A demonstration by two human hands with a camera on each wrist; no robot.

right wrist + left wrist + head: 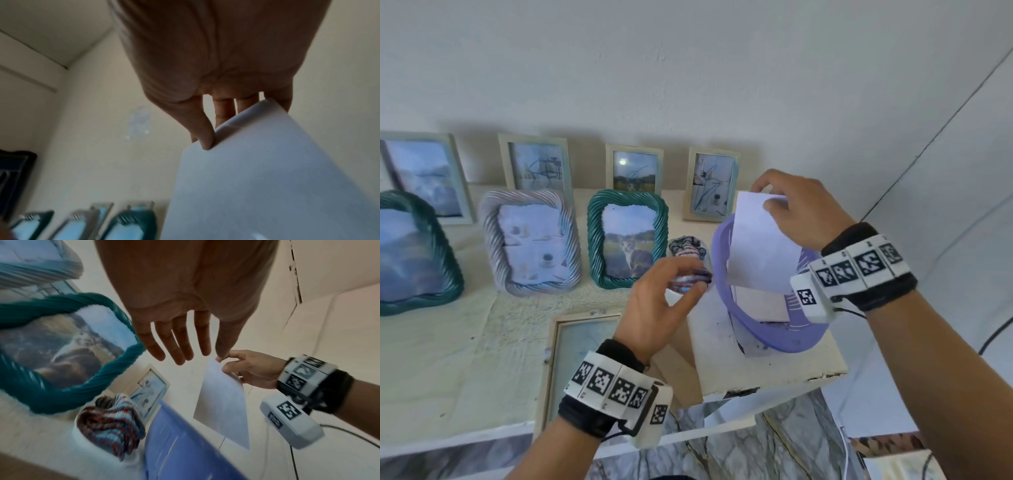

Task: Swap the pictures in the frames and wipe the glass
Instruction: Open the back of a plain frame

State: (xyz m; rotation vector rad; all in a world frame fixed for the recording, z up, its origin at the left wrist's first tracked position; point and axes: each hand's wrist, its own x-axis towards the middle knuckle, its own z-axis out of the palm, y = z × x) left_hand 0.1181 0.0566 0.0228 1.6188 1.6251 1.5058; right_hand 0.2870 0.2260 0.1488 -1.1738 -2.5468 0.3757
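My right hand (796,210) pinched the light, floppy picture (760,246) by its top edge above the purple basket (796,337); my left hand (661,305) hovered slack-fingered, holding nothing.

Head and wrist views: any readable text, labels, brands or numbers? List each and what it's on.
None can be read.
Left wristband: black-and-white square marker codes only, no words; tiny marks under them too small to read.
Right wristband: the same marker codes; small marks above them unreadable.
Right wrist camera housing: a side label, too blurred to read.
White sheet in the right hand: blank on the visible side.
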